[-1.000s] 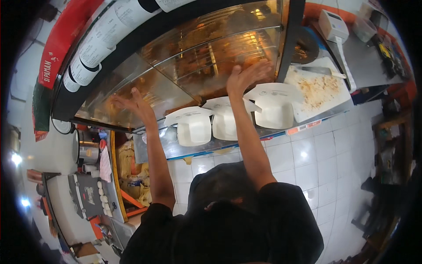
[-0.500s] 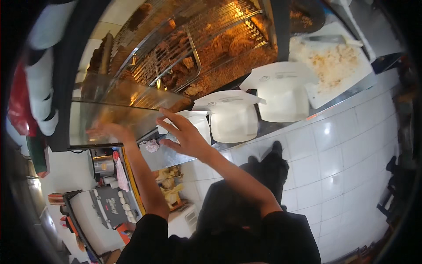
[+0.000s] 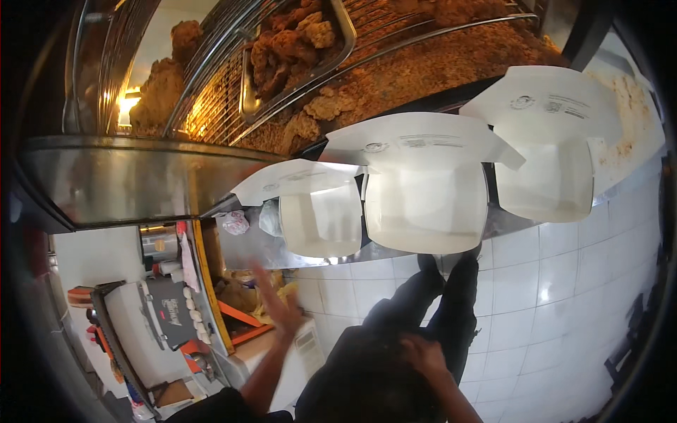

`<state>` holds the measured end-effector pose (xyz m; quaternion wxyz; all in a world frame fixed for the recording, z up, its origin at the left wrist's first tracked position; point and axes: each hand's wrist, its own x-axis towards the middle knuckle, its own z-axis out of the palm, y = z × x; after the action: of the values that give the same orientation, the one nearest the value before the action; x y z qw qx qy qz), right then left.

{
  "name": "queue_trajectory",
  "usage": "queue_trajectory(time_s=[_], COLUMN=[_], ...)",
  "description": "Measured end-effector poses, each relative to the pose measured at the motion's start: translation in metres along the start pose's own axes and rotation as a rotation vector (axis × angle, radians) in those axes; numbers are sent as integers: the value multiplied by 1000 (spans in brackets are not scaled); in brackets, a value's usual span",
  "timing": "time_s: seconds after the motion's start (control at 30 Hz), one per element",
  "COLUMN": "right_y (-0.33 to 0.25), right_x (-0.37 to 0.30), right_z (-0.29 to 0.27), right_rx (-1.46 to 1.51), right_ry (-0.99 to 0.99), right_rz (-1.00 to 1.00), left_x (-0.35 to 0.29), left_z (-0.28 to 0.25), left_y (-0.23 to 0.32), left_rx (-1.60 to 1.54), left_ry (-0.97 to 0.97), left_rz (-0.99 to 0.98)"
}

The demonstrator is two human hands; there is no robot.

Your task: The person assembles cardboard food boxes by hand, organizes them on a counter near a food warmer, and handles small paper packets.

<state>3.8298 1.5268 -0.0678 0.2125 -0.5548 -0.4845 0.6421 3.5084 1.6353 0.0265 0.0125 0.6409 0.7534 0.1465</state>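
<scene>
My left hand is lifted below the counter's front edge, its fingers apart and smeared by motion, with nothing in them. Close to my body, my right hand shows mostly its back; blur and the angle hide how its fingers sit, and no object shows in it. Three white paper takeaway boxes stand in a row on the counter with lids folded back: a left box, a middle box and a right box. All three look bare inside. Neither hand touches them.
Behind the boxes, a warming cabinet holds wire racks, a metal tray of fried pieces and a bed of crumbs. Its glass panel stands at left. Two small plastic bundles, one pink-and-white, lie beside the left box.
Both hands have drawn back from the glass panel and counter toward my body, the right one farther down. The view has shifted, bringing cabinet and boxes closer, with the left box now uncovered.
</scene>
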Motion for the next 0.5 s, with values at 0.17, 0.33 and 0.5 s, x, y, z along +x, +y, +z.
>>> queue_trajectory(time_s=[0.17,0.33,0.5], right_y=[65,60,-36], right_x=[-54,-76,-41], right_z=[-38,-7,-42], right_rx=[-320,-562,-497], right_ry=[224,281,500], right_rz=[281,290,-43], left_x=[-109,-124,-103], left_z=[-2,-35,-38], left_y=[27,-20,-48], left_rx=[-363,-474,-411], left_ry=[-410,-334,-148], left_rz=[-59,-297,-353])
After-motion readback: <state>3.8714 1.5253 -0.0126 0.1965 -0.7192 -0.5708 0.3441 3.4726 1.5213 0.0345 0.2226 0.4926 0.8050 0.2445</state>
